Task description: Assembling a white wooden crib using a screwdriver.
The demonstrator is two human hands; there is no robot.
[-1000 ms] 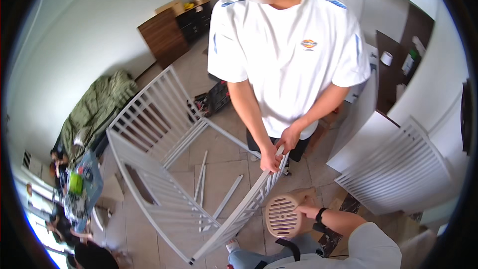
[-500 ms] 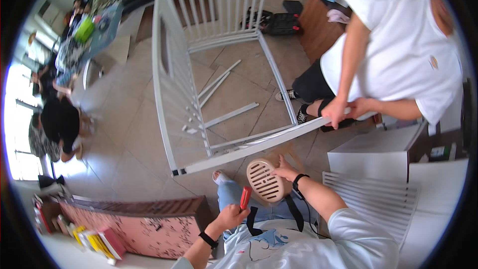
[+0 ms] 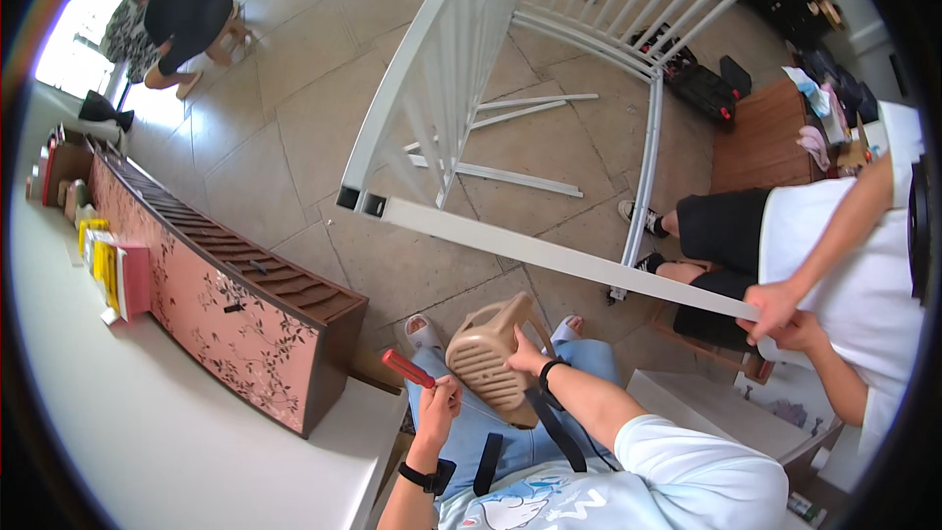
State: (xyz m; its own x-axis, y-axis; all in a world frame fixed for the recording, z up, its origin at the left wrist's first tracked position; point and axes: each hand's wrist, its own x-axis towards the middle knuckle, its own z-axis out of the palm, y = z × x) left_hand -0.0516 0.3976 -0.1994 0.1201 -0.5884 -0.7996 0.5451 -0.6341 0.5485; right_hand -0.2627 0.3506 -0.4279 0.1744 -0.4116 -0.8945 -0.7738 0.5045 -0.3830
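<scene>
My left hand (image 3: 443, 404) is closed around a tool with a red handle, which looks like a screwdriver (image 3: 407, 367); its shaft is hidden in my fist. With my right hand (image 3: 530, 355) I grip the edge of a beige plastic step stool (image 3: 481, 360). The stool is tilted in front of my legs, its slotted seat facing me. Beyond it stands a white slatted bed frame (image 3: 549, 247), open at the top. At the right, a co-worker's two hands (image 3: 780, 314) hold the end of the frame's near rail, apart from my hands.
Several loose white bars (image 3: 520, 180) lie on the tiled floor inside the frame. A pink floral cabinet (image 3: 231, 309) stands at my left. Past the frame are a black tool case (image 3: 702, 88) and a brown board (image 3: 760, 132). Another person (image 3: 191, 15) sits at the far left.
My view has swung to the right, so the frame and co-worker appear shifted. The stool has tipped, showing its legs. The red handle now leans left in my left hand.
</scene>
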